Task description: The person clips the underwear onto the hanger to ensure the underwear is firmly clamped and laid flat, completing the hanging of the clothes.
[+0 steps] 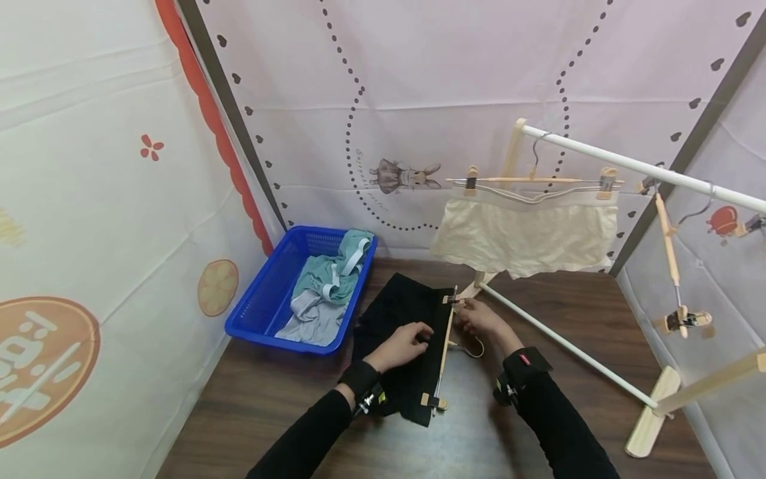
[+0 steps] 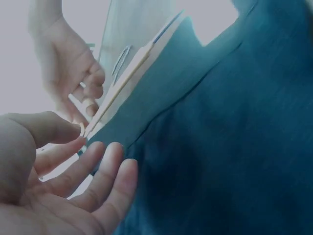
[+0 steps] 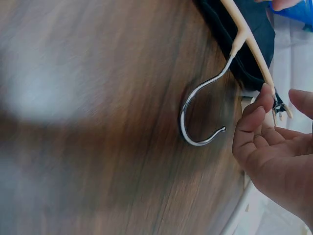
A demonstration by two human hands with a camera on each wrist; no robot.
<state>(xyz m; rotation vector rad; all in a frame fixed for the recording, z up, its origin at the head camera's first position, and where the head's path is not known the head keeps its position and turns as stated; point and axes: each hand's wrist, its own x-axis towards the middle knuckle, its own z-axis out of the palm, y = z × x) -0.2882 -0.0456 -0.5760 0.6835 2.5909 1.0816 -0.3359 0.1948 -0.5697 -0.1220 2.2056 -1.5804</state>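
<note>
A black garment (image 1: 383, 313) lies on the floor, its right edge along a wooden clip hanger (image 1: 445, 349). One clip (image 1: 433, 402) grips the fabric at the near end and another clip (image 1: 453, 299) sits at the far end. My left hand (image 1: 403, 346) is over the garment, fingers loosely bent, with nothing between them. Beside the far clip is my right hand (image 1: 479, 318), its thumb apart from the loosely curled fingers; the fingertips lie close to the bar. The hanger's metal hook (image 3: 188, 115) points right, away from the garment.
To the left stands a blue basket (image 1: 257, 326) holding crumpled green and grey clothes (image 1: 332, 279). At the right, a white-railed rack (image 1: 628, 167) carries cream shorts (image 1: 532, 233) on a clip hanger, plus another wooden hanger (image 1: 667, 239). Its lower bar (image 1: 565, 342) runs close to my right arm.
</note>
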